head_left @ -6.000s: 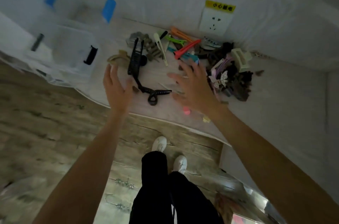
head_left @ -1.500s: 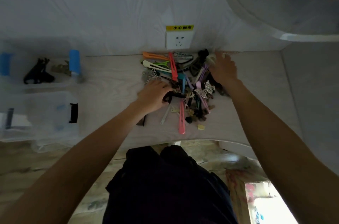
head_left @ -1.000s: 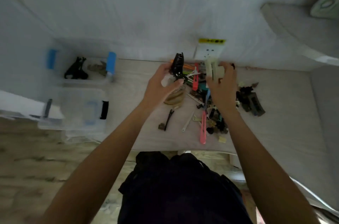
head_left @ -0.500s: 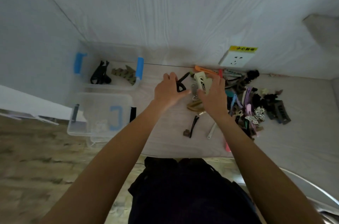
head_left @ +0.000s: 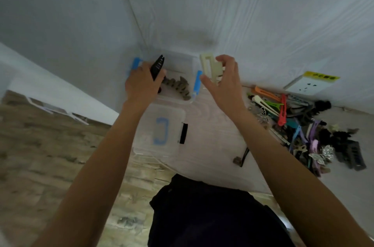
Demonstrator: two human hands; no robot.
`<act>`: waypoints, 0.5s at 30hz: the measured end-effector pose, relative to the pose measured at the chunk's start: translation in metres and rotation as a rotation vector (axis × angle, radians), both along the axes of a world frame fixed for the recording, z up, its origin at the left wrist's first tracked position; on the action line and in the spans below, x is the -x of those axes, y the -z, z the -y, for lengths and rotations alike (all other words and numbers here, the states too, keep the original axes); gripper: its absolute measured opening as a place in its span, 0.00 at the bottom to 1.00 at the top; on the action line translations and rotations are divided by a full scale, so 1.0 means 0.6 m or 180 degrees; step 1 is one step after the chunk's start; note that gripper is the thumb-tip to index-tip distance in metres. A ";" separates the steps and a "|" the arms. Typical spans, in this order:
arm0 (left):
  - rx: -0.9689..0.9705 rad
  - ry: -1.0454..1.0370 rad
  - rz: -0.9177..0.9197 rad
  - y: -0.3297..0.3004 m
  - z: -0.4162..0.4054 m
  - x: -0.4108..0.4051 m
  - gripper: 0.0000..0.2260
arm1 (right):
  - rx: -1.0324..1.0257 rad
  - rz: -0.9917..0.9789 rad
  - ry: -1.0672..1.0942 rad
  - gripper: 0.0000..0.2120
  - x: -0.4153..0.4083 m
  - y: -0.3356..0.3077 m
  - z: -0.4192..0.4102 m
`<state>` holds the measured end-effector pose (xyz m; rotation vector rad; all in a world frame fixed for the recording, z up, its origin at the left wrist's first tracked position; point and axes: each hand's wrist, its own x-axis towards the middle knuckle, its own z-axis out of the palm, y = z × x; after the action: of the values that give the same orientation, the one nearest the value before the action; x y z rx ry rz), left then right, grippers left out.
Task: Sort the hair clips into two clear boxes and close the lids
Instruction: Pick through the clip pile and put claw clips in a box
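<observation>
Far clear box (head_left: pixel 189 64), blue latches, open, brown claw clip (head_left: pixel 179 86) inside. Near clear box (head_left: pixel 162 131), lid on, black latch at right. Black claw clip (head_left: pixel 157 67) held over far box; cream claw clip (head_left: pixel 209 69) held beside it. Mixed clip pile (head_left: pixel 303 131) on tabletop, far right; one dark clip (head_left: pixel 241 158) apart, nearer.

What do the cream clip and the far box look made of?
Cream claw clip: apparently matte opaque plastic, given its even colour and moulded cut-out window. Far box: clear, likely rigid plastic; see-through walls, blue latches.
</observation>
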<state>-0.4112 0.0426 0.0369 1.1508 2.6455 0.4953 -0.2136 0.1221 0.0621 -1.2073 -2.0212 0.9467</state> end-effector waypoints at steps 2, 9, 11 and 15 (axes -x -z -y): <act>0.0214 0.0102 -0.0015 0.006 -0.002 0.013 0.25 | 0.0033 0.0026 -0.0123 0.25 0.037 -0.003 0.006; -0.0700 0.0338 0.0074 0.015 0.026 0.014 0.17 | -0.0107 0.0777 -0.0306 0.30 0.143 0.022 0.021; -0.1151 0.0350 0.0025 0.018 0.042 0.009 0.15 | 0.0128 0.0745 -0.0575 0.32 0.151 0.029 0.025; -0.1839 0.0593 0.0020 0.008 0.045 -0.026 0.14 | -0.0013 0.0317 -0.0772 0.26 0.085 0.026 0.039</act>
<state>-0.3958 0.0159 0.0320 1.5161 2.4158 1.2729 -0.2644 0.0985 0.0464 -1.0411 -2.2860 1.0120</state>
